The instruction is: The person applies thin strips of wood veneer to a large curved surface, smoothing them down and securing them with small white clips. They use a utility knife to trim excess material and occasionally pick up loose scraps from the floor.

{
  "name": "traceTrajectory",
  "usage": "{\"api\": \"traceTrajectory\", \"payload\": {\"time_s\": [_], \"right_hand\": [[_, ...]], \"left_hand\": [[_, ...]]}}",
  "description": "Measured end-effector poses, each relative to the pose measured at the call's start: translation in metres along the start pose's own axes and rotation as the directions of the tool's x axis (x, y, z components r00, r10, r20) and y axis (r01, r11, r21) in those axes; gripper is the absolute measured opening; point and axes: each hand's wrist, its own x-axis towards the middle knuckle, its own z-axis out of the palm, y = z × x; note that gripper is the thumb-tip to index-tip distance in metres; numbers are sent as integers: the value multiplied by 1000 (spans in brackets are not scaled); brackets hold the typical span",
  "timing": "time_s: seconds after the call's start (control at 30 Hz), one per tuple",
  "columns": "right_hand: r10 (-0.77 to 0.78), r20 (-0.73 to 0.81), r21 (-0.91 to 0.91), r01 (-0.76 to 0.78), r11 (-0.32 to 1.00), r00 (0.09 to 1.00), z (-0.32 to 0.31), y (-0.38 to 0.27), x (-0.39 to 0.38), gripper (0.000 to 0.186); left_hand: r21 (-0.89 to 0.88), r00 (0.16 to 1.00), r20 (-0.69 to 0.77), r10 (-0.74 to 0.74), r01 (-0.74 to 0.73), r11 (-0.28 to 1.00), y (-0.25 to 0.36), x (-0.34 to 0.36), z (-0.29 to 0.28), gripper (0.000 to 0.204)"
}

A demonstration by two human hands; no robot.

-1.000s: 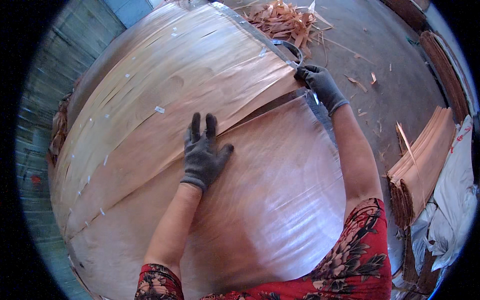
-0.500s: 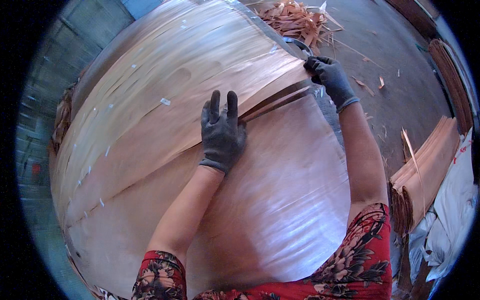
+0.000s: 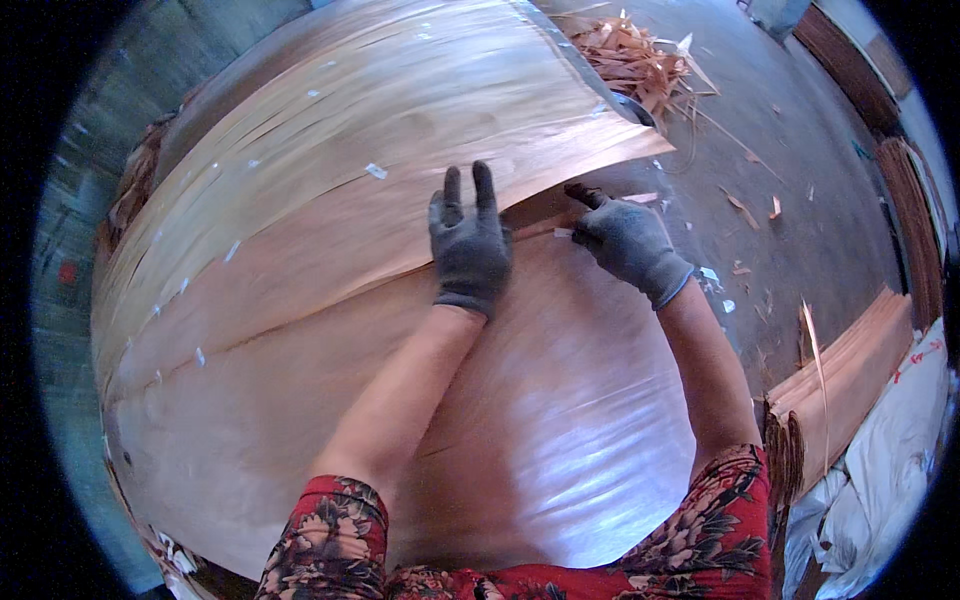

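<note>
My left hand [image 3: 470,240], in a dark grey glove, lies with fingers spread on a pale wood veneer sheet [image 3: 400,215], next to its near edge. To its right, the sheet's corner stands up off the layer below. Under that raised edge is a dark gap with a narrow veneer strip [image 3: 545,229] in it. At the strip is my right hand [image 3: 630,245], gloved too, its upper finger stretched out and apart from the curled lower ones. A small white tape piece [image 3: 563,232] shows by those fingertips. Below spreads a wide reddish veneer sheet [image 3: 450,420].
A heap of veneer scraps [image 3: 635,65] lies on the grey floor [image 3: 740,130] beyond the stack's far right corner. At right stand a bundle of veneer sheets [image 3: 840,385] and white plastic sheeting [image 3: 885,450]. Small tape pieces dot the stack.
My right hand has let go of the upper sheet's corner and come left and down to the strip beneath. My left hand stays flat on the sheet; the whole view has shifted slightly.
</note>
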Motion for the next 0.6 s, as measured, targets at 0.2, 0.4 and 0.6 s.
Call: {"api": "traceTrajectory", "payload": {"time_s": [0.2,0.4,0.6], "right_hand": [[-61,0,-170,60,984,998,5,3,3,8],[-140,-6,13,140,990,990,-22,-19,-9,6],[-23,-99,-25,21,999,995,5,-17,7,5]], "left_hand": [[25,993,-120,-8,11,1000,7,0,-4,60],[-11,993,-116,25,-27,1000,-1,-5,-15,57],[-20,987,-162,-12,9,1000,1,0,-13,58]]}}
